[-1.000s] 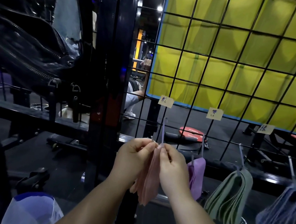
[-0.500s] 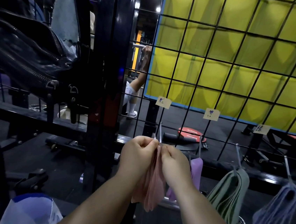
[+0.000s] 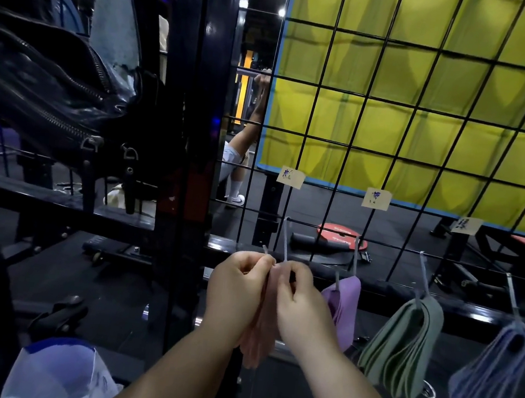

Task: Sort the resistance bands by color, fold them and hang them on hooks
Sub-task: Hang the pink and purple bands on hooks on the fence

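**A:** Why are both hands so high on the bundle?

**B:** The left hand [image 3: 238,290] and the right hand [image 3: 303,307] each pinch the top fold of the pink bands [image 3: 257,350] between thumb and curled fingers, with the knuckles almost touching. Pinching there holds the layers together as one loop for the hook [image 3: 285,240]. The hook drops from the wire grid [image 3: 367,99] straight down into the grip.

**A:** Is the fold on the hook already?

**B:** I can't tell, because the hook's lower end disappears behind the fingertips. A grey tip [image 3: 265,249] pokes out just above the left thumb, and it may be the hook's upturned end.

**A:** How does the bundle lie?

**B:** Its long axis is vertical. The fold is uppermost inside the pinch, and the loose ends hang straight below the grip, between the two wrists.

**A:** Why this spot?

**B:** A paper label [image 3: 290,177] sits on the grid directly above the grip. To the right of the grip, the purple bands [image 3: 342,307], the green bands [image 3: 401,346] and the blue bands [image 3: 492,372] each hang from the grid the same way, fold up and ends down. I'd judge this to be the pink place in that row.
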